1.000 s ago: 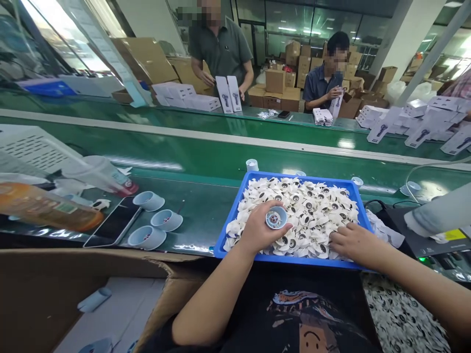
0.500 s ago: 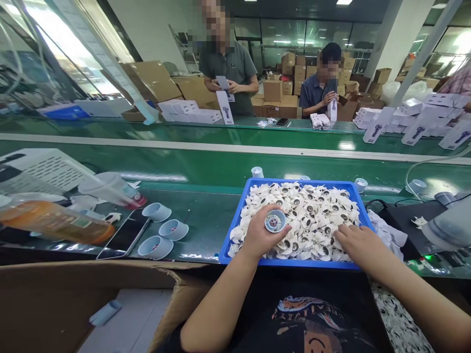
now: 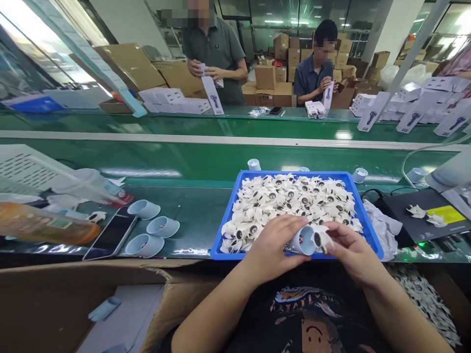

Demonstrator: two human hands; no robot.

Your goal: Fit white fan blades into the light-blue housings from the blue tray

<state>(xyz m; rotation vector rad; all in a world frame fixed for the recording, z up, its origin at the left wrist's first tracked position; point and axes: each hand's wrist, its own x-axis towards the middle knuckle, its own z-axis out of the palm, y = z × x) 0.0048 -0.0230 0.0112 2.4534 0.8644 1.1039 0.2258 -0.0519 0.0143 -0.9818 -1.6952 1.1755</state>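
My left hand (image 3: 274,245) is wrapped round a pale blue plastic cup-shaped housing (image 3: 302,241), its open end turned to the right. In my right hand (image 3: 351,247) a small white fan wheel (image 3: 321,239) with a dark hub is pinched at the housing's mouth; whether the two touch I cannot tell. Both hands are over the front edge of a blue tray (image 3: 228,208), which is heaped with white fan wheels (image 3: 290,198) of the same kind.
Several like housings (image 3: 163,227) stand left of the tray, beside a phone (image 3: 110,234) and an orange bottle (image 3: 47,223). A black box (image 3: 423,220) lies to the right. An open carton (image 3: 176,289) is below at left. Two co-workers handle white boxes (image 3: 212,95) across the green belt.
My right hand has come out of the heap with a fan wheel and moved left to the housing. My left hand has moved right and nearer, tipping the housing sideways.
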